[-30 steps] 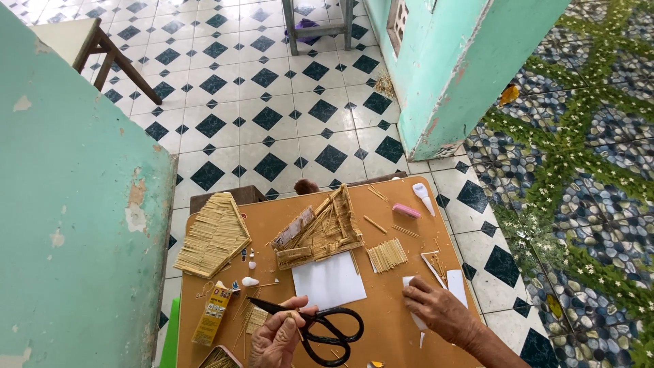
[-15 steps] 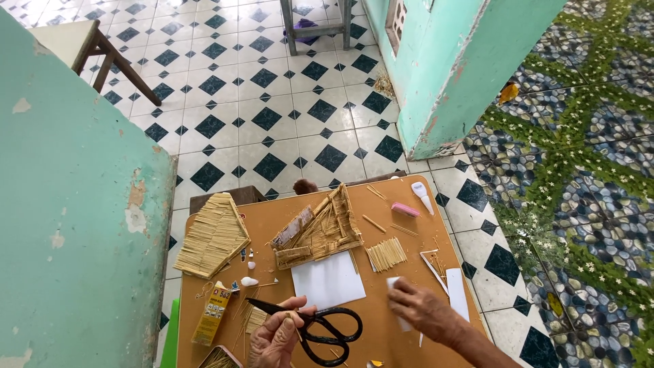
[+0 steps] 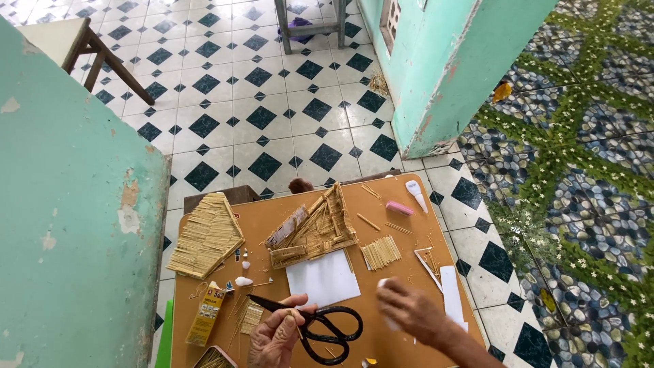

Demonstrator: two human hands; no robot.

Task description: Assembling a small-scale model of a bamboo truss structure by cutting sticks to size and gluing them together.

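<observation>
Though blurred, right hand (image 3: 415, 315) over table (image 3: 409, 245).

Left hand (image 3: 276, 339) curled, right hand (image 3: 412, 313) flat

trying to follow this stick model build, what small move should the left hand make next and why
Probably bring the stick in the left hand to the black scissors for trimming: its fingers pinch a thin stick right beside the scissors on the table, while the right hand rests near the white paper.
</observation>
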